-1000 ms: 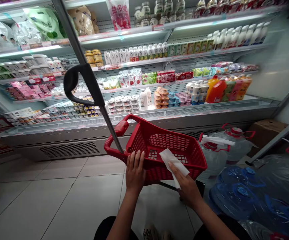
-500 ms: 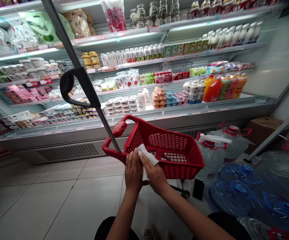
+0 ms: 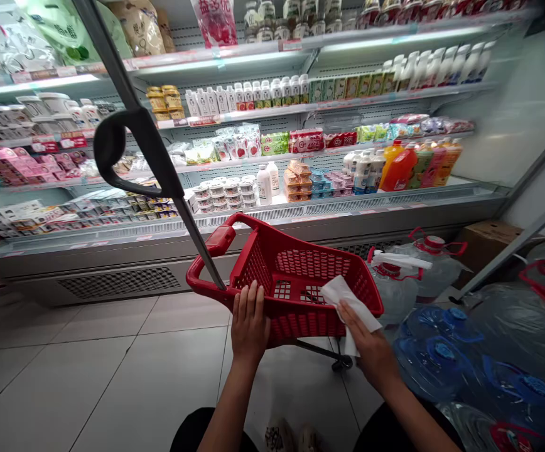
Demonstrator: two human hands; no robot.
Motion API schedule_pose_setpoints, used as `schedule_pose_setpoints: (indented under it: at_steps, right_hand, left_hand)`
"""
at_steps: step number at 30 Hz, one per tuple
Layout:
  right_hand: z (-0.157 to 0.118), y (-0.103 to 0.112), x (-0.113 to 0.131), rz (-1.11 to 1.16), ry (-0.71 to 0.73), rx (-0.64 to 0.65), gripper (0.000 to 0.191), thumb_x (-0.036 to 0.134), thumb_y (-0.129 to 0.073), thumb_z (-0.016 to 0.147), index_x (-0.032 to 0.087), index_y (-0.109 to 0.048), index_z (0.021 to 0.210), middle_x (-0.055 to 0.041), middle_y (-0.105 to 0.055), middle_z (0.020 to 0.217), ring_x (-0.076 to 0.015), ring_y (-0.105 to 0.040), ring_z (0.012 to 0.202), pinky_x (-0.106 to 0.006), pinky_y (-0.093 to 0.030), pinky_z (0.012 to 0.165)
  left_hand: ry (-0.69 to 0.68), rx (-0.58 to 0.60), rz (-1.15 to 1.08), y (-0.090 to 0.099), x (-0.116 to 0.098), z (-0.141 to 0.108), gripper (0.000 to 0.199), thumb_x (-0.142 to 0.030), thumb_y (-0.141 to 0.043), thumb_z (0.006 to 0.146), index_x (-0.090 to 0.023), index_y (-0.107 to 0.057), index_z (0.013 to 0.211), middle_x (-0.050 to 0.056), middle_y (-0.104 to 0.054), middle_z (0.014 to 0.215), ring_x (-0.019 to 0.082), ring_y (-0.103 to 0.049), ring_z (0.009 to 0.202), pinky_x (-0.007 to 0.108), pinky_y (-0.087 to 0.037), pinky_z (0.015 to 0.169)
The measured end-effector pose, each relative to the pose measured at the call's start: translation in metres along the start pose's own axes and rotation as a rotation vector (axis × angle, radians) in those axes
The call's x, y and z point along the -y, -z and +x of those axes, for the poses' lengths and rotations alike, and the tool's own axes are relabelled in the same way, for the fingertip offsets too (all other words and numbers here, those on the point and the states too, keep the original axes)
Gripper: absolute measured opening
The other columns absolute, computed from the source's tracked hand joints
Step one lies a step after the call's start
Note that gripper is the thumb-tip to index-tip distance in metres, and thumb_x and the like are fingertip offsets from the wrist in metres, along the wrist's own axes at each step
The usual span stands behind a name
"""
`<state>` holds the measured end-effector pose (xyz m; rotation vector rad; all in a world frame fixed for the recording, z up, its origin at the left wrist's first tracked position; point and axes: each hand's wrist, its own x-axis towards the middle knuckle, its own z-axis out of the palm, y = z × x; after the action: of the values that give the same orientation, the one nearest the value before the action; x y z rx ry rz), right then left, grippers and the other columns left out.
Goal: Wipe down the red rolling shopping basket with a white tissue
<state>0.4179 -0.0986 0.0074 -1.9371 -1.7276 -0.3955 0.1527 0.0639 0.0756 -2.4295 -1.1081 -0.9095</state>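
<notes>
A small red shopping cart (image 3: 319, 311) with a perforated basket stands in front of me, a long grey pole with a black handle (image 3: 152, 154) rising from its left end. My left hand (image 3: 250, 326) is closed over the near rim, close to the pole's foot, fingers together and pointing into the basket. Farther right along that same rim, my right hand (image 3: 371, 348) pinches a white wipe (image 3: 350, 301). The wipe drapes over the edge, partly inside the basket and partly hanging outside. My right palm is hidden from view.
Behind the cart is a refrigerated display (image 3: 272, 223) of yogurt, milk and juice. To the right stand clear water jugs with red handles (image 3: 435, 257), large blue-tinted bottles (image 3: 442, 358) and a cardboard box (image 3: 493, 242). Pale tiles (image 3: 103, 370) cover the floor.
My right hand has slid the wipe rightward along the near rim, away from my left hand. The left hand stays near the pole. The dark phone on the floor is no longer visible.
</notes>
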Motion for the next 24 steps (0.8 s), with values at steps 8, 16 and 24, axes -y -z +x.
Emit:
schedule_pose_setpoints:
  at_steps: [8, 16, 24]
  right_hand:
    - [0.03, -0.017, 0.043, 0.18, -0.037, -0.009, 0.095, -0.003, -0.036, 0.085, 0.029, -0.005, 0.169, -0.0037, -0.037, 0.168, -0.0235, -0.047, 0.147, -0.039, -0.055, 0.108]
    - [0.09, -0.028, 0.125, 0.257, 0.22, -0.003, 0.094, -0.005, -0.042, 0.084, 0.022, -0.009, 0.168, -0.0073, -0.034, 0.168, -0.0251, -0.041, 0.151, -0.042, -0.047, 0.117]
    - [0.025, -0.004, 0.01, 0.071, 0.053, -0.001, 0.102, -0.008, -0.037, 0.078, 0.031, -0.01, 0.168, -0.0025, -0.039, 0.166, -0.0224, -0.056, 0.14, -0.037, -0.056, 0.106]
  left_hand:
    - [0.089, 0.037, -0.019, -0.001, -0.018, 0.006, 0.064, -0.018, -0.063, 0.086, -0.013, -0.054, 0.149, 0.014, -0.046, 0.162, 0.041, -0.031, 0.155, 0.059, -0.022, 0.13]
    - [0.005, 0.005, 0.016, -0.011, 0.0, 0.002, 0.064, -0.019, -0.057, 0.093, -0.017, -0.047, 0.156, 0.012, -0.043, 0.165, 0.035, -0.031, 0.156, 0.054, -0.022, 0.13]
    - [0.024, 0.039, -0.025, -0.007, 0.005, 0.008, 0.073, -0.015, -0.061, 0.085, -0.019, -0.046, 0.157, 0.009, -0.037, 0.168, 0.035, -0.025, 0.159, 0.055, -0.019, 0.132]
